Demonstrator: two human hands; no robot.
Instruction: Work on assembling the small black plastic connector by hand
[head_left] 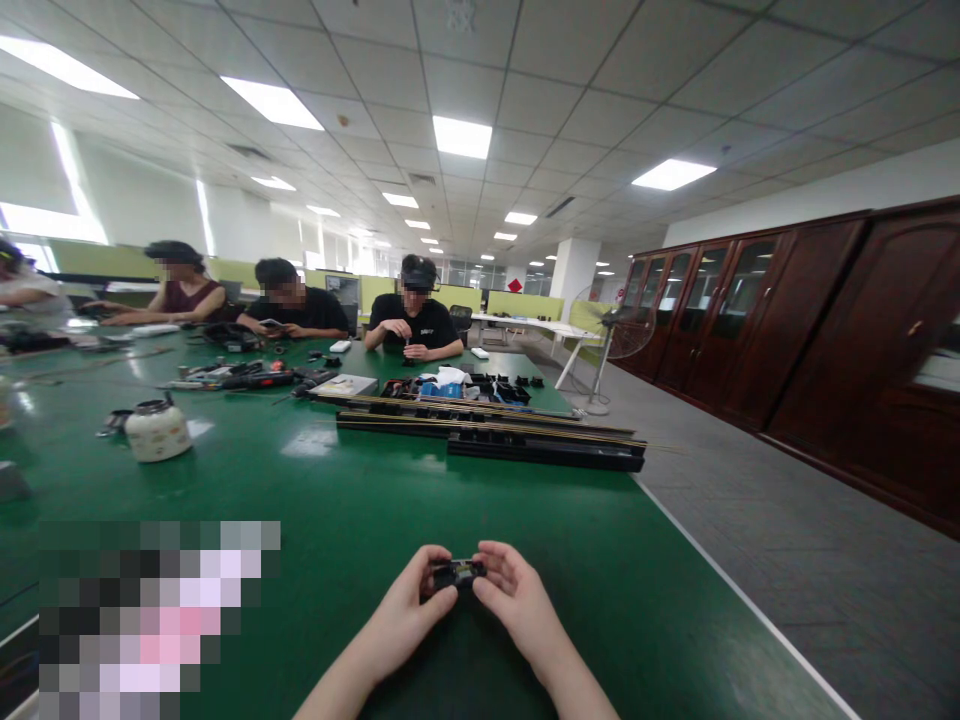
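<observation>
Two bare hands meet at one small black part (460, 574), and the relation that counts is how its long axis lies: crosswise, from one hand to the other, with an end toward each. The left hand (411, 598) is at the part's left end, its fingers curled around the far side and its thumb along the near side. The right hand (521, 598) mirrors it at the part's right end, with fingers bent behind and thumb tip against the near right corner. Neither hand is clearly nearer; both appear to grip the part, which lies between their fingertips, just forward of the thumbs. Its middle shows between the thumbs, with some lighter detail inside the dark casing, too small to make out. Whether its underside touches the green counter (337, 510) or is held just above it, I cannot tell.

Beyond the part, well apart from it, black rails (547, 452) lie on the counter, also running crosswise, with thin rods along them. A pale jar (159, 430) stands far to the left of the part and beyond it. Past the rails from the part, a co-worker (414, 322) in a dark shirt sits with both hands near a small dark piece.
</observation>
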